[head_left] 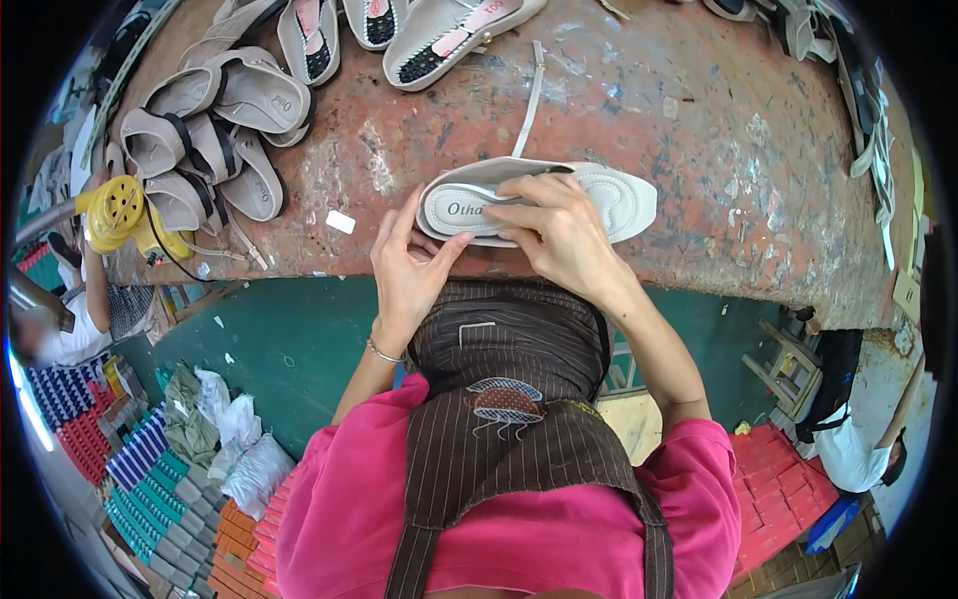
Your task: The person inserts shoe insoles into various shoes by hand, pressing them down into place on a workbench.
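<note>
A pale beige sandal (627,222) lies at the table's near edge, its heel toward the left and its squared toe to the right. Inside it sits a light grey insole (461,208) with a stitched border and dark lettering. My left hand (409,262) grips the heel end, thumb along the near rim and fingers on the far side. My right hand (561,232) reaches into the middle of the sandal, its fingers closed on the insole, covering that part. A thin beige strap (532,100) runs from the sandal's far side across the tabletop.
Several finished-looking sandals (257,185) pile up at the left. More beige shoes (439,50) line the far side, others the right edge. A yellow lamp-like fixture (115,210) stands at the left edge. A small white piece (340,221) lies nearby. Other people sit at both sides.
</note>
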A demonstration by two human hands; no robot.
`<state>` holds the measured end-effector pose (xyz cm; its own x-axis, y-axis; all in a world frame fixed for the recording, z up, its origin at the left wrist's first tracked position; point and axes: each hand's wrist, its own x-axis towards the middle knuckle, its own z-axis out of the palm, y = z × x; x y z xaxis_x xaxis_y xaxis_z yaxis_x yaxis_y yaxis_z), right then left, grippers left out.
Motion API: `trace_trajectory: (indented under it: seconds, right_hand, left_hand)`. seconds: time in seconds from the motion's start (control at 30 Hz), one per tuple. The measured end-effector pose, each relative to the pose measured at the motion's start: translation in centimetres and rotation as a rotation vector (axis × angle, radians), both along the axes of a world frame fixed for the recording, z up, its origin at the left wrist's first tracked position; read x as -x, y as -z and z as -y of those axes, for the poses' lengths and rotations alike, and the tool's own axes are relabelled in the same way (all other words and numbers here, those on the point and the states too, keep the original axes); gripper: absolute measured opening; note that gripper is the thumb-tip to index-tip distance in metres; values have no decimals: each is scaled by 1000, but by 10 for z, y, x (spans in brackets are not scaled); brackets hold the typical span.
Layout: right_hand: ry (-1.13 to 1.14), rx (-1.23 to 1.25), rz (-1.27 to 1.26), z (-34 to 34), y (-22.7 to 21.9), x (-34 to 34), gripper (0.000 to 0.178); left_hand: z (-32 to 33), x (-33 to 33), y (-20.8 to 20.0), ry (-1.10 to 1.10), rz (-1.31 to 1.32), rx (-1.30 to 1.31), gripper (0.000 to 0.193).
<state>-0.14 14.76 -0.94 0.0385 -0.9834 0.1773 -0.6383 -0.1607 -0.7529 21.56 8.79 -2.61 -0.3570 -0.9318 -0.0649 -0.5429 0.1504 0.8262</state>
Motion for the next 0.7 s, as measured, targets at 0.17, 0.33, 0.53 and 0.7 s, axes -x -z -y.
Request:
trace_trajectory:
  seconds: [0.17,0.33,0.53,0.7]
  right_hand:
    - [-46,-67,0,7,5,-10,31]
    - [-63,-29,-97,8,0,-14,34]
    - [-339,24,-115,14,8,-21,39]
    - [-303,11,-180,11,9,-27,42]
  left_hand:
    - [10,5,4,-132,-183,-103,38]
    - [22,10,12,-196,-259,-248,11]
    - [25,7,19,-134,-116,-97,7]
    - [27,8,17,-94,-57,-17,5]
